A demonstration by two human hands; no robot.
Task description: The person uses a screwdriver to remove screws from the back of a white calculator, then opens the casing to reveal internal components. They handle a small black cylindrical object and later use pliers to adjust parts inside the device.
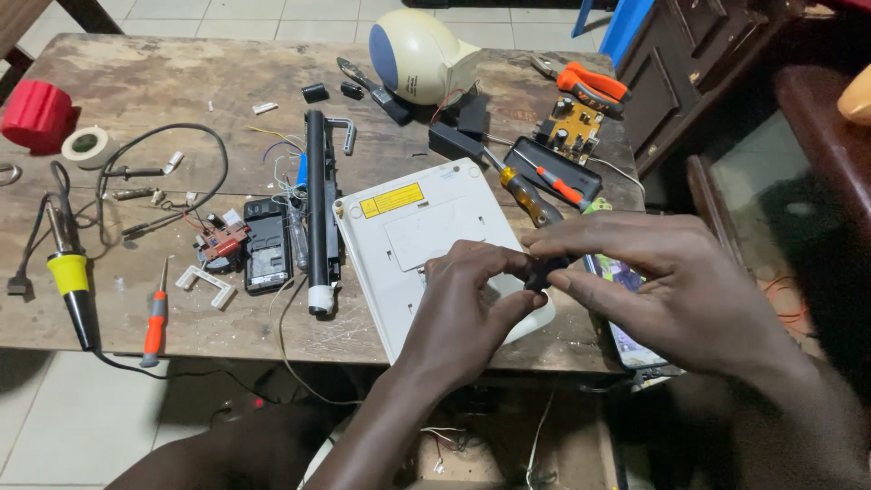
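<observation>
While both hands are meeting at lower centre of the frame, the left hand [467, 304] and the right hand [671, 290] are pinching a small black part [543, 270] between thumb and fingertips, the fingers pressed close together around it; what the part is cannot be told. The part is hovering just above the right edge of a white flat device [408, 231], which is lying face down on the wooden counter [136, 82] and is bearing a yellow label near its upper left corner. Just beside the device on its left, a long black tube [316, 209] is lying lengthwise, with a black phone-like casing [267, 245] touching its left side. At far left, a soldering iron with a yellow collar [71, 281] is resting, and an orange-handled screwdriver [156, 322] is lying near it. A roll of tape [89, 145] and a red object [36, 113] are sitting at upper left. At upper centre a cream and blue domed housing [417, 54] is standing, and orange pliers [590, 86] and a small circuit board [572, 127] are lying at upper right. A yellow-handled screwdriver [526, 195] is lying just above the right hand.
</observation>
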